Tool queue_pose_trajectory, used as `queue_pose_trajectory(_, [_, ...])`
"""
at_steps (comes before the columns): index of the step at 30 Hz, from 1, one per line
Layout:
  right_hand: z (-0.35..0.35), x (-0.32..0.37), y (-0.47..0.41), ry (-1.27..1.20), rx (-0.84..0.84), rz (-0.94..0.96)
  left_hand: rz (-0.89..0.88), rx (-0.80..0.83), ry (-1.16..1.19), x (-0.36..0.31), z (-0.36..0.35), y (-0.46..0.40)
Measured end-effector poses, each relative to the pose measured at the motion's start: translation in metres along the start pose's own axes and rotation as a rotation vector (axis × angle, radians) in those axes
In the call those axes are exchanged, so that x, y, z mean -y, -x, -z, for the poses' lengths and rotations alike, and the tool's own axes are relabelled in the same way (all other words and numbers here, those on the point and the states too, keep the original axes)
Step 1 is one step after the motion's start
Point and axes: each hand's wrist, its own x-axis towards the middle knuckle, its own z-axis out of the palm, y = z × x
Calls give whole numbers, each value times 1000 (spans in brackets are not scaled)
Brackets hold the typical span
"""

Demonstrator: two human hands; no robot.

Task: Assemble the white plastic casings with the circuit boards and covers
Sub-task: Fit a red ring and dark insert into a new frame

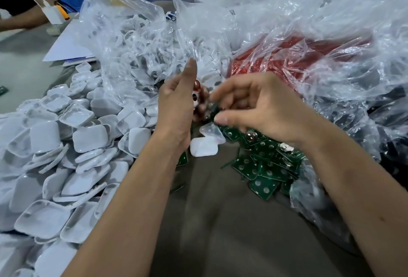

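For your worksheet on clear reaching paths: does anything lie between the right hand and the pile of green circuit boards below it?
Nothing visible does. The right hand hovers directly over the near edge of the green circuit boards, with only open air between. The clear plastic bags lie behind and to the right, not across the path.

Both hands [176, 100] [254, 109] raised, fingers curled
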Motion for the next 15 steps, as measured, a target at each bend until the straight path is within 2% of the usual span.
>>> queue_pose_trajectory(3, [10, -6, -2, -331, -255, -26, 94, 128, 44, -2, 0, 2])
queue_pose_trajectory(8, [6, -10, -8, -680, -397, -98, 240, 276, 94, -4, -4, 7])
queue_pose_trajectory(11, [3, -9, -9, -747, -447, -111, 241, 269, 118, -4, -5, 8])
queue_pose_trajectory(15, [1, -8, -8, -672, -503, -155, 269, 265, 238, -3, -9, 9])
